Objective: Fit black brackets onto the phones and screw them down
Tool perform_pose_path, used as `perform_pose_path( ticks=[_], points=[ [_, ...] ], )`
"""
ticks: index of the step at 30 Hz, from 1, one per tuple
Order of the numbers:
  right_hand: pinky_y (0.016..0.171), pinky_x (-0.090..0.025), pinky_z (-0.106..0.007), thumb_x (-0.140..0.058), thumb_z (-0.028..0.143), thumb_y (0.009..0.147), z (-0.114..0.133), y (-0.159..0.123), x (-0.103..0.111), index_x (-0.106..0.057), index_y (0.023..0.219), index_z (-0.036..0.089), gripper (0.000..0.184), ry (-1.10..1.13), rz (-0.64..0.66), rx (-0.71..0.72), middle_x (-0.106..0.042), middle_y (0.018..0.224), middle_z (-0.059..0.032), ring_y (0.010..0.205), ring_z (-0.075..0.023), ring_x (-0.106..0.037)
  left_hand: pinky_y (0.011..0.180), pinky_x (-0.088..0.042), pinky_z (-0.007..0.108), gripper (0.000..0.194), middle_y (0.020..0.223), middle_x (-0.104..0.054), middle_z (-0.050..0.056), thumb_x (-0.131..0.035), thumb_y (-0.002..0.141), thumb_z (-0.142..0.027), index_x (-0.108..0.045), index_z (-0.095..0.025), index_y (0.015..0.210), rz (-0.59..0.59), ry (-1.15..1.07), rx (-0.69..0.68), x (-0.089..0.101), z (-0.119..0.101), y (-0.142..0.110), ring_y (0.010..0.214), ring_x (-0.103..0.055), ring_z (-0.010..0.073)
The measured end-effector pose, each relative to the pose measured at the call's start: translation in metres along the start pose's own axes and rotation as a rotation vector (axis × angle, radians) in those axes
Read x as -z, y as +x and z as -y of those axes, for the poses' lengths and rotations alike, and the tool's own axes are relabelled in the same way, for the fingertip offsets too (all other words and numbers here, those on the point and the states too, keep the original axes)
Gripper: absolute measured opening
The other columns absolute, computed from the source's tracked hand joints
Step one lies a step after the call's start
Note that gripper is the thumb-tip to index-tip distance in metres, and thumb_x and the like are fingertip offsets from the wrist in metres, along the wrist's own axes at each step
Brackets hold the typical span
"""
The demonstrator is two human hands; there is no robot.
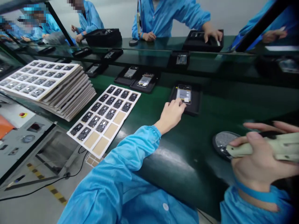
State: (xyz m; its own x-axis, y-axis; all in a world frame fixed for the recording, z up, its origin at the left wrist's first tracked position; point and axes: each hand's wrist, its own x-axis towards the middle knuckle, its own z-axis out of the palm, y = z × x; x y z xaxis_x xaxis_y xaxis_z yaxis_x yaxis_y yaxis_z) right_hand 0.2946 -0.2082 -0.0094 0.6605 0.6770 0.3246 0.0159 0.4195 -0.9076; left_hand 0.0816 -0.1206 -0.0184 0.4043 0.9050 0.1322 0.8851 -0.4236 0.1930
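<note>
My left hand (171, 112) reaches over the bench with its fingers curled onto the near end of an opened phone (184, 94). This phone shows a silver inner part with a yellow mark and lies in a shallow black tray (195, 107). Exactly how the fingertips grip it is partly hidden. On the right, my right hand (257, 155) is wrapped around a pale green electric screwdriver (244, 149), which points left. Just behind the screwdriver tip sits a round dark-rimmed dish (225, 141) of small screws.
Left of me lies a white-edged sheet (102, 126) of dark phone parts, several cells showing bare brown backing. Beside it rises a stack of similar sheets (70, 93). More phones in black trays (144, 81) line the green bench (173, 161). Co-workers (158, 18) sit opposite.
</note>
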Motion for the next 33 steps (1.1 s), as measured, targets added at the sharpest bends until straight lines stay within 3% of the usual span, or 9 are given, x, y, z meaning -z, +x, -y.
perform_pose_path(
  ticks=[2,4,8,12,18,24,28,33],
  points=[
    [0.036,-0.052,-0.036,-0.096,0.036,0.059,0.008,-0.007,-0.005,-0.078,0.104,0.026,0.050,0.006,0.051,0.025,-0.080,0.092,-0.0048,0.052,-0.0211,-0.064,0.125,-0.062,0.049,0.039,0.162,-0.079,0.020,-0.064,0.122,-0.013,-0.079,-0.021,0.157,-0.041,-0.013,0.124,-0.004,0.007,0.021,0.149,-0.078,0.0340],
    [0.037,-0.052,-0.037,-0.099,0.034,0.063,0.015,-0.012,-0.008,-0.081,0.105,0.025,0.046,0.007,0.087,0.022,-0.082,0.091,-0.0044,0.050,-0.0219,-0.066,0.121,-0.066,0.049,0.034,0.158,-0.081,0.015,-0.072,0.123,-0.023,-0.079,-0.022,0.156,-0.072,-0.021,0.245,-0.005,0.016,0.033,0.141,-0.080,0.0314],
    [0.040,-0.053,-0.039,-0.101,0.033,0.066,0.026,-0.019,-0.009,-0.082,0.103,0.025,0.042,0.012,0.104,-0.021,-0.085,0.090,-0.0031,0.046,-0.0221,-0.065,0.123,-0.072,0.061,0.050,0.170,-0.075,0.015,-0.087,0.120,-0.046,-0.075,-0.024,0.163,-0.142,0.033,0.527,0.002,0.046,0.046,0.145,-0.079,0.0352],
    [0.042,-0.054,-0.041,-0.100,0.034,0.067,0.032,-0.021,-0.009,-0.081,0.100,0.026,0.039,-0.009,0.109,-0.032,-0.085,0.089,-0.0018,0.044,-0.0223,-0.064,0.131,-0.067,0.070,0.058,0.180,-0.069,0.017,-0.090,0.117,-0.049,-0.074,-0.024,0.167,-0.164,0.130,0.711,0.019,0.088,0.054,0.158,-0.073,0.0410],
    [0.040,-0.055,-0.040,-0.103,0.036,0.070,0.032,-0.023,-0.010,-0.081,0.100,0.026,0.039,-0.011,0.152,-0.041,-0.084,0.087,-0.0024,0.044,-0.0230,-0.064,0.120,-0.074,0.061,0.052,0.165,-0.078,0.015,-0.090,0.118,-0.051,-0.077,-0.023,0.160,-0.061,0.127,0.673,0.045,0.139,0.061,0.142,-0.081,0.0354],
    [0.039,-0.056,-0.037,-0.104,0.034,0.070,0.032,-0.023,-0.012,-0.083,0.100,0.025,0.038,0.006,0.157,-0.051,-0.085,0.089,-0.0041,0.045,-0.0232,-0.067,0.118,-0.075,0.060,0.052,0.164,-0.079,0.015,-0.090,0.118,-0.051,-0.077,-0.023,0.160,-0.011,0.073,0.532,0.076,0.168,0.070,0.141,-0.082,0.0349],
    [0.040,-0.056,-0.037,-0.104,0.036,0.071,0.031,-0.024,-0.012,-0.083,0.100,0.025,0.038,-0.001,0.144,-0.062,-0.084,0.090,-0.0040,0.045,-0.0230,-0.067,0.119,-0.074,0.061,0.053,0.165,-0.078,0.015,-0.090,0.118,-0.051,-0.077,-0.023,0.161,-0.020,0.060,0.481,0.083,0.172,0.071,0.142,-0.081,0.0354],
    [0.042,-0.057,-0.036,-0.104,0.035,0.074,0.029,-0.026,-0.012,-0.084,0.102,0.024,0.036,0.009,0.164,-0.066,-0.086,0.092,-0.0044,0.048,-0.0223,-0.069,0.119,-0.075,0.060,0.051,0.165,-0.078,0.015,-0.089,0.118,-0.050,-0.077,-0.023,0.160,-0.044,0.022,0.457,0.066,0.155,0.066,0.141,-0.082,0.0349]
  ],
)
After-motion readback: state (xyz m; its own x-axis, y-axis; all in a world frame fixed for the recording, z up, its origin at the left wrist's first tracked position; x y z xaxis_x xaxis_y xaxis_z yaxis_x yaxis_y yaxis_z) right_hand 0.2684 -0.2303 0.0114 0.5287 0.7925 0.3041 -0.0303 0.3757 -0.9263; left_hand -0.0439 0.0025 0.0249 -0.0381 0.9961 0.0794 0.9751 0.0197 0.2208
